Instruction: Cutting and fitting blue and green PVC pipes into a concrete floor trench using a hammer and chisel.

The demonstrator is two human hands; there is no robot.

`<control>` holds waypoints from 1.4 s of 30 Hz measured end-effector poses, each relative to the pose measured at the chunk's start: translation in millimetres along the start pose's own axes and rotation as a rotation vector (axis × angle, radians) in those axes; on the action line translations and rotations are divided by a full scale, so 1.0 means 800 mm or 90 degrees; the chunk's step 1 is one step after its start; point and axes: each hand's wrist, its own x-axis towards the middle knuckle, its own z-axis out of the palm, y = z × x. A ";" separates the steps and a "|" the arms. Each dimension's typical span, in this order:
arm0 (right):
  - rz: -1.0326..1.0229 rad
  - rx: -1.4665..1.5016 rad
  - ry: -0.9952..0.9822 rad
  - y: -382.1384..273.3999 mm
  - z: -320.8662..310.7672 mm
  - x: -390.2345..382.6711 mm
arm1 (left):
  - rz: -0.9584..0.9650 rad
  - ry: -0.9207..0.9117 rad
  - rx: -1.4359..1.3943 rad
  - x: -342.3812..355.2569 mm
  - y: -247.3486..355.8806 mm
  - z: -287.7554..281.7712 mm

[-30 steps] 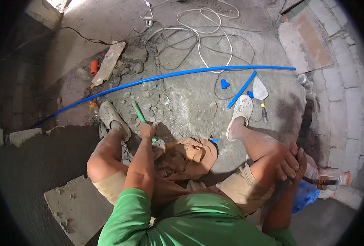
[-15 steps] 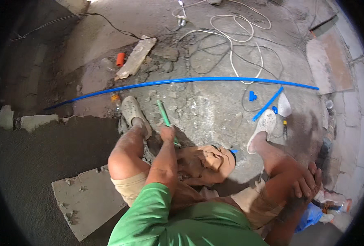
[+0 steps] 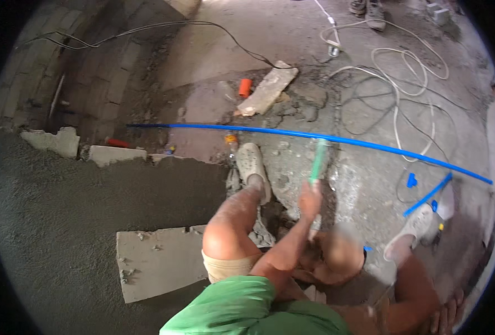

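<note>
My left hand is closed round a slim green stick-like tool, whose kind I cannot make out. Its far end reaches up close to a long blue pipe on the floor. Beneath that forearm, between my legs, lies a tan, rounded thing, blurred and partly covered. My right hand is at my right knee near the lower right edge, fingers extended and holding nothing visible. Near my right shoe lie a short blue pipe, a blue tee fitting and a small blue piece.
Wet grey mortar spreads on the left with a flat board lying on it. Ahead are an orange pipe piece, a broken slab and a tangled white cable. Another person's shoes stand at the far right.
The view has swung left, so the floor things sit farther right. My left hand has moved the green tool forward, tilting its far end to the right. My right hand stays by the knee.
</note>
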 end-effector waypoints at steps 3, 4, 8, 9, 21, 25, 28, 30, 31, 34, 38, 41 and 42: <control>-0.017 0.036 0.002 -0.031 -0.142 -0.095 | 0.084 -0.191 -0.090 -0.036 0.073 0.030; -0.017 0.046 0.007 -0.034 -0.166 -0.103 | 0.083 -0.262 -0.122 -0.047 0.093 0.032; 0.009 0.116 0.002 0.000 -0.221 -0.055 | 0.107 -0.263 -0.081 -0.057 0.084 0.060; 0.013 0.131 0.004 0.007 -0.229 -0.046 | 0.131 -0.248 -0.082 -0.061 0.083 0.068; -0.083 0.078 0.105 -0.044 -0.133 -0.099 | 0.107 -0.398 -0.068 -0.093 0.096 0.069; -0.122 0.055 0.116 -0.052 -0.063 -0.111 | 0.073 -0.431 -0.020 -0.091 0.084 0.044; -0.145 0.058 0.109 -0.040 -0.007 -0.111 | 0.060 -0.425 -0.016 -0.098 0.065 0.047; -0.089 0.100 0.133 0.001 0.088 -0.040 | 0.063 -0.404 0.013 -0.099 0.046 0.042; -0.137 0.134 0.173 0.010 0.105 -0.039 | 0.061 -0.382 -0.002 -0.111 0.046 0.044; -0.131 0.213 0.135 0.017 0.102 -0.040 | 0.035 -0.314 -0.018 -0.091 0.034 0.019; 0.013 0.147 0.132 0.009 0.093 -0.063 | 0.132 -0.280 -0.101 -0.015 0.071 -0.007; 0.046 0.147 0.128 0.054 0.167 0.054 | 0.186 -0.286 0.044 0.033 0.106 0.013; 0.050 0.142 0.117 0.077 0.213 0.115 | 0.236 -0.269 0.040 0.052 0.112 0.018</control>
